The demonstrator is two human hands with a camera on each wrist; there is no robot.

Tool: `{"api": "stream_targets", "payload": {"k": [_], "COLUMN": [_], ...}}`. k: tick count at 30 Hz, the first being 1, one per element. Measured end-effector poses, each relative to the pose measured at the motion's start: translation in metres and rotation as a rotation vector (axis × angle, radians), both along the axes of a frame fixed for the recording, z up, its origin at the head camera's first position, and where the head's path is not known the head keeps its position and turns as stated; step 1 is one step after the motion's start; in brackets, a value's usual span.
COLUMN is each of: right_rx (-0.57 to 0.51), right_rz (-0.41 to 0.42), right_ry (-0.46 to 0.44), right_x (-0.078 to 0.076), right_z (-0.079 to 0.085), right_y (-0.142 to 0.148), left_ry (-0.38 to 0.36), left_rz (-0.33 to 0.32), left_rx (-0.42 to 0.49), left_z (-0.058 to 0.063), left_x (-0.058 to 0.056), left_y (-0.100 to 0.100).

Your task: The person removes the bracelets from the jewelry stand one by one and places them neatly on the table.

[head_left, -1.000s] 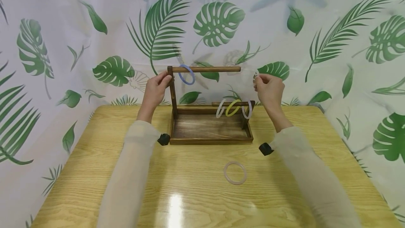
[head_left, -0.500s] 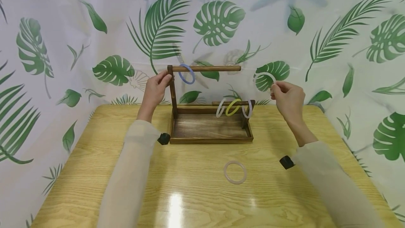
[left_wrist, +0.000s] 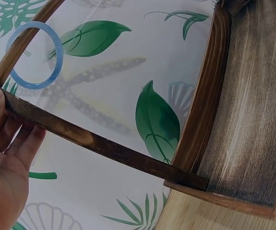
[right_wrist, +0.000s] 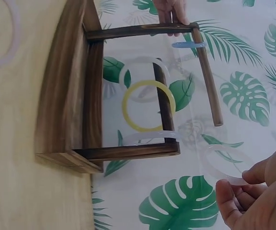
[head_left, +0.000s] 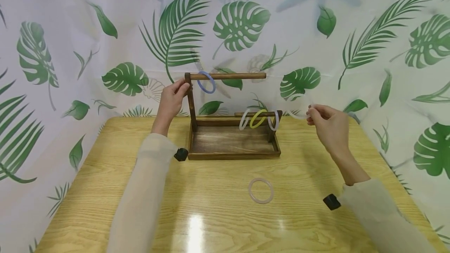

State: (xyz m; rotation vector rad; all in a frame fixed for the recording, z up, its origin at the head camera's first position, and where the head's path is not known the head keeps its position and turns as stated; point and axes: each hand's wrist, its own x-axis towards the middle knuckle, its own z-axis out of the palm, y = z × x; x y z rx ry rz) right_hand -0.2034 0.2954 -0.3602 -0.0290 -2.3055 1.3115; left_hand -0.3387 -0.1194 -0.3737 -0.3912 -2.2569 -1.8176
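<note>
My left hand (head_left: 172, 100) grips the top of the tall post of a dark wooden bangle stand (head_left: 191, 106), thumb on one side and fingers behind. Beside that hand a blue bangle (left_wrist: 59, 57) hangs on the long upper bar (head_left: 239, 76). To the right of the stand, my right hand (head_left: 330, 126) pinches a clear whitish bangle (right_wrist: 236, 181) between thumb and fingers, held up in the air and off both bars. On the short lower bar hang a white bangle (head_left: 241, 124), a yellow bangle (right_wrist: 126, 106) and a pale lavender bangle (head_left: 277, 122).
A pale pink bangle (head_left: 261, 202) lies flat on the wood-grain table (head_left: 218, 214) in front of the stand's tray (head_left: 232, 156). Behind the table hangs a white cloth (head_left: 133, 42) printed with green leaves.
My right hand has moved right and downward, away from the upper bar's free end, carrying the whitish bangle. The left hand stays on the post, and the hung bangles look unmoved.
</note>
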Motion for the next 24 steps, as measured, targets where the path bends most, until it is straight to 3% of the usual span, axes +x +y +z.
{"api": "stream_targets", "payload": {"k": [13, 20, 24], "right_rx": [-0.003, 0.004, -0.006], "right_rz": [0.013, 0.035, 0.039], "right_ry": [-0.041, -0.066, -0.092], "right_x": [0.031, 0.044, 0.051], "right_z": [-0.019, -0.029, -0.033], "right_y": [0.004, 0.009, 0.012], "left_ry": [-0.005, -0.022, -0.007], "left_rz": [-0.006, -0.006, 0.0], "left_rx": [0.013, -0.004, 0.005], "left_z": [0.002, 0.015, 0.01], "left_x": [0.001, 0.012, 0.007], "left_y": [0.0, 0.004, 0.003]}}
